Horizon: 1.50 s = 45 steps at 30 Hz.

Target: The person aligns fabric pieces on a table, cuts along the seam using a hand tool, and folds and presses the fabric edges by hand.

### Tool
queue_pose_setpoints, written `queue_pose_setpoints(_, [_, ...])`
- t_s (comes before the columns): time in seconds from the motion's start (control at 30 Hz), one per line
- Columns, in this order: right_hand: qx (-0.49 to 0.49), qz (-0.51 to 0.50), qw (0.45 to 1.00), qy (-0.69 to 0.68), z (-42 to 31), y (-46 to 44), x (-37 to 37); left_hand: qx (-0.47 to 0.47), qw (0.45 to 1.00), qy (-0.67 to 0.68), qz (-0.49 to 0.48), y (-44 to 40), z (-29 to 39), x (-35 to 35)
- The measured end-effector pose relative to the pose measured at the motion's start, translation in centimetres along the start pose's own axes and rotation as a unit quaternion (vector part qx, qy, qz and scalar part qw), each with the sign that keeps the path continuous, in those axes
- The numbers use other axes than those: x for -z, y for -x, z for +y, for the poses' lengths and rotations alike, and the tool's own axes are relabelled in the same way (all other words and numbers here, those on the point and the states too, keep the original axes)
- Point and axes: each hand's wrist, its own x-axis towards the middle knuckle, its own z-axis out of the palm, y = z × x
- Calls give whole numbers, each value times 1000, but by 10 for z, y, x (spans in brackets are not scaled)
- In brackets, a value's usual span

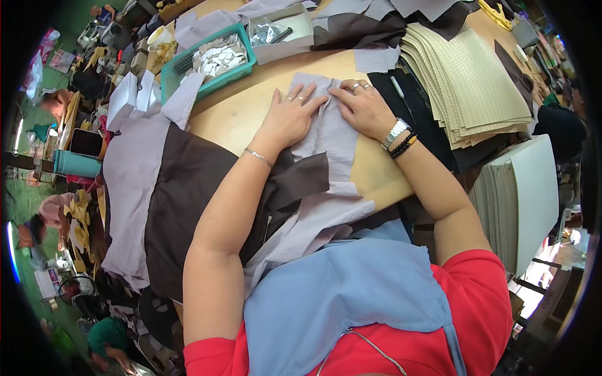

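Clearly, both hands lay palm down on a pale lilac cloth (322, 135) at the middle of the tabletop (229, 119), close to each other but apart. The left hand (293, 118) had its fingers spread over the cloth, their tips near a creased, raised fold. The right hand (365, 108) had its fingers bent, with the fingertips at the other side of that fold; whether they pinched it could not be told.

A dark brown strip (304, 178) lay over the lower part of the cloth, below the hands. To the left, a large dark brown cloth (185, 207) lay beside another lilac cloth (128, 188). Beyond the hands stood a teal basket (249, 61) holding small white pieces (221, 56), and next to it an open white box (285, 51) with a clear plastic bag (266, 32) inside. On the right, a silvery pen (397, 88) rested on black material (433, 138), beside a stack of pale gold textured sheets (473, 84). A tall stack of boards (533, 200) stood nearer the person's right arm.
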Motion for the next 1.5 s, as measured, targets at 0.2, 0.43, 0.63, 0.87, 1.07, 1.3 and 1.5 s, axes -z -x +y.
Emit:
queue_pose_setpoints(0.2, [-32, -11, 999, 39, -5, -3, -1, 7, 1000, 4, 4, 4, 1, 0])
queue_pose_setpoints(0.43, [-77, -33, 993, 86, -9, -12, -6, -53, 998, -3, 45, 6, 0, -3])
queue_pose_setpoints(0.63, [-88, -39, 993, 70, 6, -20, -8, -70, 997, 10, 32, 6, -3, -7])
queue_pose_setpoints(0.87, [29, -31, 995, -86, 8, -4, -6, -68, 996, 12, 59, 7, -3, -11])
queue_pose_setpoints(1.07, [31, -52, 996, -65, 4, -6, 0, -90, 993, 28, 76, 15, -4, -2])
queue_pose_setpoints(1.3, [70, -34, 996, -50, 8, -4, -7, -133, 989, 23, 68, 31, -7, 0])
queue_pose_setpoints(1.5, [100, -90, 989, -55, 4, -6, 1, -145, 988, 29, 51, 44, -4, 8])
